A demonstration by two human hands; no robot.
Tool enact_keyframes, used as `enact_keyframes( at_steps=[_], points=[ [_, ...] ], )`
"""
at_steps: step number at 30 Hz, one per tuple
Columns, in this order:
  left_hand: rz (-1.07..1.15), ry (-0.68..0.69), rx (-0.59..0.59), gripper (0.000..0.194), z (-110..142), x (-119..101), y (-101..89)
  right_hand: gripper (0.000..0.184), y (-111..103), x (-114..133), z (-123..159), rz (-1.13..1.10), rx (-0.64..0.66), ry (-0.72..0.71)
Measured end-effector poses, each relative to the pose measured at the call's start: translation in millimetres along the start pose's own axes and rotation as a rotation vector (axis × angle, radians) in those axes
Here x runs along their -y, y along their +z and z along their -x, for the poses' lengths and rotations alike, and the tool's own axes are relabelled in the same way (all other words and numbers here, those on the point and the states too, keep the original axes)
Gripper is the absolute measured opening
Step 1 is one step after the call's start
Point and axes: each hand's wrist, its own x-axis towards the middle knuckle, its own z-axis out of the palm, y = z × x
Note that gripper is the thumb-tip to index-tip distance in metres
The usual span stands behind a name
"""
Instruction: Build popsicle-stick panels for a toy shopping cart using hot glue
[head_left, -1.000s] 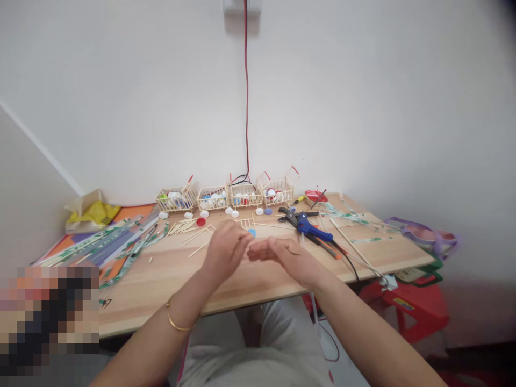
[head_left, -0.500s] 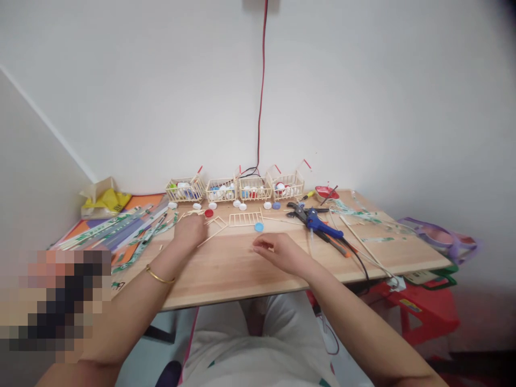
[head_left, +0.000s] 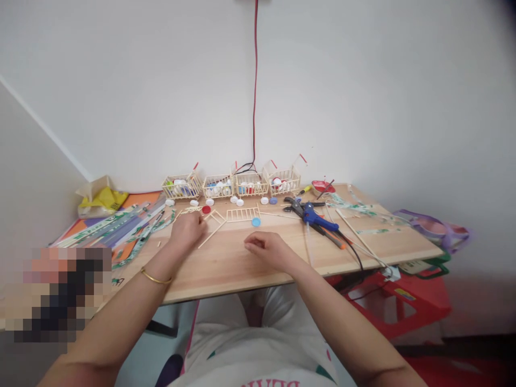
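Left hand: mine (head_left: 188,230), fingers curled down at the near side of the thin sticks (head_left: 187,210), close to the red cap (head_left: 206,209); my fingertips are hidden.
Right hand: mine (head_left: 264,248), loosely curled, nearest to the light-blue cap (head_left: 256,221).
Slatted frame: a ladder-like piece (head_left: 241,215) lying flat, just left of the light-blue cap.
Small stick carts: four (head_left: 181,187) in a row at the far wall (head_left: 181,86), holding colourful pieces.
Blue-handled cutter (head_left: 320,221): right of my hands, on the wooden table (head_left: 226,269).
Red dish (head_left: 323,186): far right.
Yellow bag (head_left: 105,201): far left.
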Motion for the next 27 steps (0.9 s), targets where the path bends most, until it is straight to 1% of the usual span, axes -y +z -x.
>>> enact_keyframes(
  at_steps=[2,4,5,7,9,12,14,16,19,21,23,27],
  points=[
    [0.119,0.022,-0.085,0.015,7.5,-2.9,-1.5,0.018,10.8,-5.0,-6.8,-0.158,-0.08,0.121],
    [0.251,0.022,-0.152,0.012,17.2,-10.0,-3.7,0.028,21.5,-8.8,-13.0,-0.336,-0.133,0.241],
    [0.339,0.012,-0.177,0.012,22.7,-15.3,-5.1,0.033,26.0,-9.4,-15.3,-0.424,-0.151,0.289],
    [0.53,-0.015,-0.185,0.012,34.3,-28.6,-7.6,0.037,32.0,-7.1,-18.0,-0.585,-0.175,0.361],
    [0.727,-0.025,-0.182,0.013,45.6,-44.2,-8.8,0.037,33.1,-1.2,-17.9,-0.723,-0.186,0.391],
    [1.002,-0.079,-0.196,0.013,61.0,-66.3,-6.2,0.035,26.9,8.7,-13.3,-0.826,-0.185,0.331],
    [1.128,-0.076,-0.191,0.014,70.0,-77.2,-3.0,0.035,19.6,13.0,-7.9,-0.807,-0.23,0.267],
    [1.228,-0.07,-0.135,0.016,77.9,-84.3,-1.1,0.034,11.2,15.6,-0.6,-0.752,-0.273,0.206],
    [1.376,-0.094,0.044,0.025,86.4,-89.2,-3.6,0.032,-1.8,19.5,12.4,-0.586,-0.279,0.111],
    [1.455,-0.1,0.15,0.031,89.8,-91.1,-8.0,0.032,-9.4,23.2,20.6,-0.459,-0.274,0.078],
    [1.496,-0.089,0.208,0.028,91.6,-93.1,-13.0,0.032,-15.2,27.6,27.0,-0.372,-0.268,0.066],
    [1.536,-0.07,0.263,0.02,93.9,-98.2,-21.4,0.032,-22.4,35.2,34.4,-0.276,-0.247,0.036]
  ],
)
